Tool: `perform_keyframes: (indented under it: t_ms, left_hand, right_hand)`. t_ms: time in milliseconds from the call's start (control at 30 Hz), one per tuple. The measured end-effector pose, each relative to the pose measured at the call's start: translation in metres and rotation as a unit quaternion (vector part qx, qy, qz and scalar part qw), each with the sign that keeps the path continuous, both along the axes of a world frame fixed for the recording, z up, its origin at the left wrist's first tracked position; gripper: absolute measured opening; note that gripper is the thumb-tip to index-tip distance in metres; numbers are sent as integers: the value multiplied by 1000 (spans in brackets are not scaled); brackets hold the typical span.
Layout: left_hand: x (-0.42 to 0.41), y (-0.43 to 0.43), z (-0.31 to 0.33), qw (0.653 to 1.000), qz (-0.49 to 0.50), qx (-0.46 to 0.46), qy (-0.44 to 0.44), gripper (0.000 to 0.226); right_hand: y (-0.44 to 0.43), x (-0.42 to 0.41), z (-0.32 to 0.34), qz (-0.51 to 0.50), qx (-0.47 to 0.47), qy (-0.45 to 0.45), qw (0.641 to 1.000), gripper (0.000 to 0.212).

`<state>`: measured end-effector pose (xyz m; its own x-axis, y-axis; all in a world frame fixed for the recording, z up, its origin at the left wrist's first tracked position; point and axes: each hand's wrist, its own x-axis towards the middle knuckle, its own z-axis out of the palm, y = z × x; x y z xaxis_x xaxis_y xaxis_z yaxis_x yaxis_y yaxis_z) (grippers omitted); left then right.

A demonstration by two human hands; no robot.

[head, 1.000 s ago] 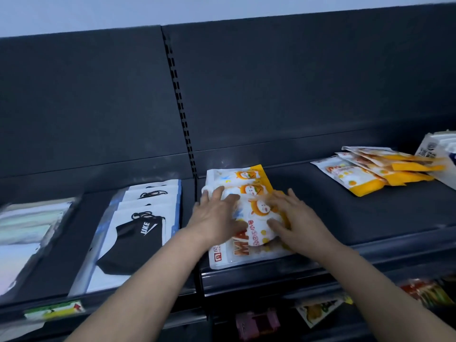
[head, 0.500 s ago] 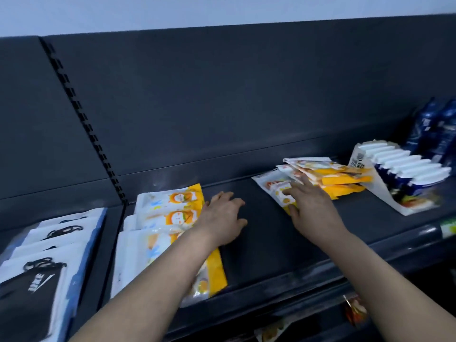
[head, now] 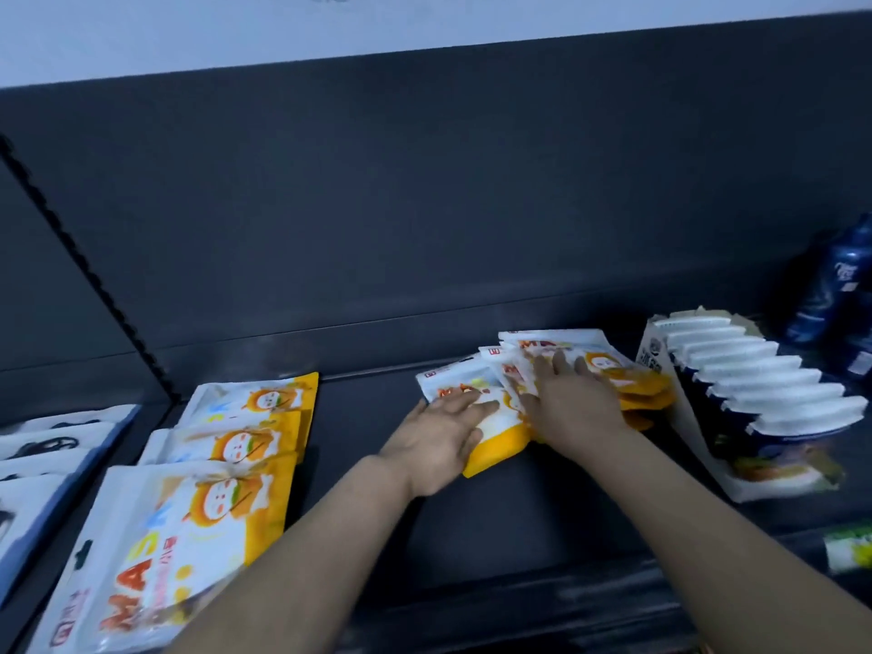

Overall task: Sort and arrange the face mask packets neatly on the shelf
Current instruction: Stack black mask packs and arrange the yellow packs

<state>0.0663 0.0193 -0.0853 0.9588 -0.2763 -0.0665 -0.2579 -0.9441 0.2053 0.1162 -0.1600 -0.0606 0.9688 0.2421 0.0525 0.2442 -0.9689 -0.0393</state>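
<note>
Both hands reach forward, palms down, right of centre in the frame.
The left hand [head: 439, 439] lies flat, fingers straight and close together, pointing right. The right hand [head: 573, 408], just beside it, spreads its fingers toward the top of the frame. Bare forearms run in from the lower edge.

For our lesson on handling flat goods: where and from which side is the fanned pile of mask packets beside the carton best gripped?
Probably by the nearest packet's yellow bottom edge, from the shelf front: the packets lie flat and overlapped, the carton crowds their right side.
</note>
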Motion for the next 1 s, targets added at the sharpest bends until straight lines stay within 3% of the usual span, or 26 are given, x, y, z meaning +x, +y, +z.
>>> perform_keyframes:
  t_ms: [133,200,333,433,533,700,867,1000]
  left_hand:
    - [-18,-5,12,989,55,132,-42,44]
    - [-23,-6,17,984,63,155,-60,41]
    - [-32,7,17,999,8,35,-5,47]
    - [-37,20,16,996,33,77,7,56]
    - [-39,20,22,986,109,128,5,55]
    - [-38,9,15,986,149,80,-6,52]
    - [-24,5,6,978,198,67,-21,53]
    - [-22,6,3,975,215,57,-11,56]
  right_hand:
    - [-19,-12,-8,38,52,-61,996,53]
    - [-22,-13,-4,34,72,-67,995,54]
    - [-25,-5,-4,7,20,13,1000,61]
    - [-33,0,-4,-7,27,82,996,69]
    - [-35,1,-1,18,10,46,999,62]
    - [-33,2,3,15,82,-43,996,42]
    - [-33,-2,12,38,140,-121,982,48]
    - [-31,-14,19,82,188,-124,971,47]
